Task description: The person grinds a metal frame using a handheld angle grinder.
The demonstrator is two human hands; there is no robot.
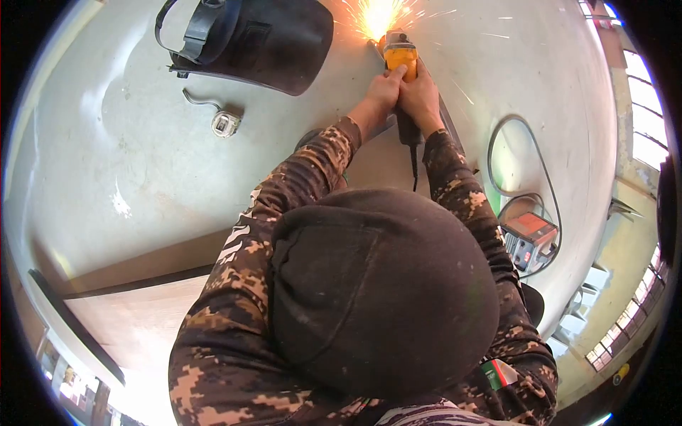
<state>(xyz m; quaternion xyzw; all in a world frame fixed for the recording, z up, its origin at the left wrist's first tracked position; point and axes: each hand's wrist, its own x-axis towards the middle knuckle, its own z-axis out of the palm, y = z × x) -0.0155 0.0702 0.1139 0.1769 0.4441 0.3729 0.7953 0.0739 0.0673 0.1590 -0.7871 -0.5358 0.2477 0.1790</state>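
Note:
Both my hands are closed around a yellow and black angle grinder (401,62), seen at the top middle of the head view. My left hand (382,94) grips its left side, and my right hand (422,98) wraps the right side of the body. A bright burst of sparks (376,20) flies from the grinder's front end and hides the disc. Beneath the tool and my right forearm runs a long dark metal bar (450,126), lying at a slant. The grinder's black cord (415,167) trails back toward me.
A black welding helmet (284,46) lies left of the sparks. Below it is a tape measure (226,124) with its blade partly out. On the right stands an orange and grey welding machine (529,238) with a looped cable (545,167). My capped head (383,298) covers the lower middle.

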